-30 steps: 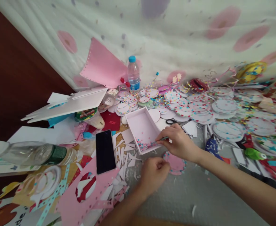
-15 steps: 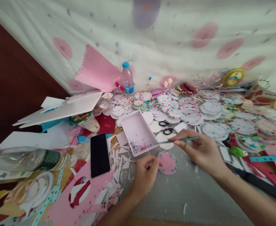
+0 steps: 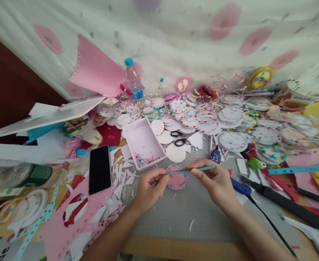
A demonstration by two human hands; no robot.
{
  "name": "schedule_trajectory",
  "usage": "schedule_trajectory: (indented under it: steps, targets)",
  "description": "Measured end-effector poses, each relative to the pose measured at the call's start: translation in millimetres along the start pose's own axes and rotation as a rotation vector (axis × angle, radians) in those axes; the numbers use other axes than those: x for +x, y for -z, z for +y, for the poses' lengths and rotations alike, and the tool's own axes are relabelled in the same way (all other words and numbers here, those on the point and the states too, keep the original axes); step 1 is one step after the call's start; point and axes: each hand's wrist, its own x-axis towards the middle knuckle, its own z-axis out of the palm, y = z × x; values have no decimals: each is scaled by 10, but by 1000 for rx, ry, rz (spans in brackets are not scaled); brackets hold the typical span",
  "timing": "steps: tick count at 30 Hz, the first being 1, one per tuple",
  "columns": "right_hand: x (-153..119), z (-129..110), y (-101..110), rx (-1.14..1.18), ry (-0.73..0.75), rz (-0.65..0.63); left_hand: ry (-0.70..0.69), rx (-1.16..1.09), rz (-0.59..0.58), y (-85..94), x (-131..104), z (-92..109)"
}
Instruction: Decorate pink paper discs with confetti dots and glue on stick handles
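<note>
Between thumb and fingers of my right hand is a slim teal pair of tweezers, lying nearly level with its thin tip to the left. That tip meets the pinched fingertips of my left hand; anything small between them is too tiny to make out. Just under the tweezers, a round pink card disc with coloured dots around its rim lies on the grey cutting mat, partly covered by the tool. Behind my hands stands a shallow white box with pink, red and blue bits gathered at its near end.
Left are a black phone, paper scraps and a clear bottle. Scissors lie behind, before heaps of dotted white discs and an upright water bottle. A blue-handled corded tool lies right.
My right hand has brought the tweezers from the box's near corner over to my left fingertips, above the pink disc. The view has shifted, so the surroundings appear further left and higher.
</note>
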Motion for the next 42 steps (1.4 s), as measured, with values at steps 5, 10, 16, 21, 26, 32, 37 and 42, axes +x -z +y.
schedule_trajectory:
  steps: [5,10,16,21,26,32,37,42]
  targets:
    - [-70,102,87,44,-41,47,4,12,1,-3,24,29]
    - [-77,80,99,47,-32,37,17,53,-19,4,19,-3]
    - [-99,47,78,30,-40,-2,-48,58,-11,-9,-7,-33]
    - [-112,65,92,38,-49,-21,-73,64,12,-12,-10,-26]
    - [-138,105,91,57,-85,3,-74,89,5,0,-16,-20]
    - [-175,174,119,61,-86,-7,-109,147,-1,11,-27,-3]
    - [-180,181,103,50,-60,29,-126,201,-49,8,-48,8]
    - [-145,135,84,154,-77,165,-98,222,-57,6,-48,36]
